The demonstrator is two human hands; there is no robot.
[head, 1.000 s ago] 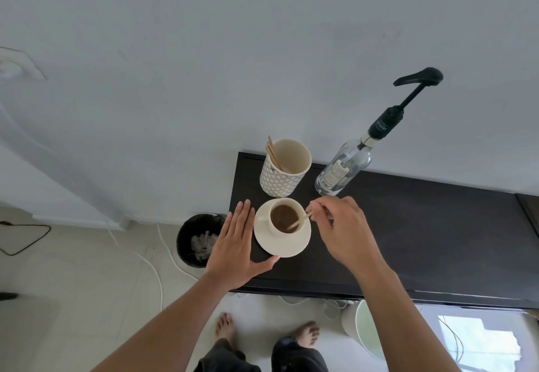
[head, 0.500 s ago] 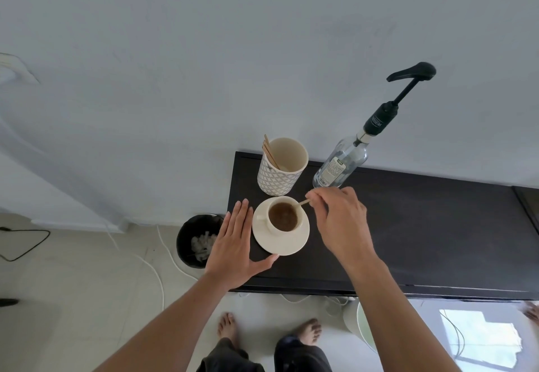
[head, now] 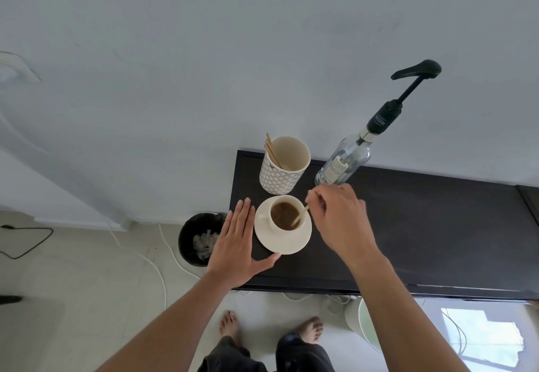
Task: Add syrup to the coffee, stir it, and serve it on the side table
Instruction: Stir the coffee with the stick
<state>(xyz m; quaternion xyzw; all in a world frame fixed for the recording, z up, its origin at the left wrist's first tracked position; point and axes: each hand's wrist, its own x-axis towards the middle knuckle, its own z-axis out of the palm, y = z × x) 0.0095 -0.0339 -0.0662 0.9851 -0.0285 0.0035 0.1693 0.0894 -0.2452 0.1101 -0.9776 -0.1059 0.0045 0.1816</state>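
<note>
A cream coffee cup (head: 287, 212) full of brown coffee stands on a cream saucer (head: 284, 242) at the left end of the dark table (head: 423, 226). My right hand (head: 339, 220) pinches a thin wooden stir stick (head: 300, 216) whose lower end dips into the coffee. My left hand (head: 239, 243) lies flat with fingers spread, its thumb touching the saucer's near-left rim. A clear syrup bottle (head: 344, 161) with a black pump leans behind the cup, against the wall.
A patterned cup (head: 281, 167) holding spare wooden sticks stands just behind the saucer. A black bin (head: 198, 237) sits on the floor left of the table, with white cables beside it. A pale green container (head: 364, 322) stands under the table's front edge.
The stick's tip has swung around inside the cup, from the rear right rim toward the near right side, as my right hand shifts. My left hand stays beside the saucer.
</note>
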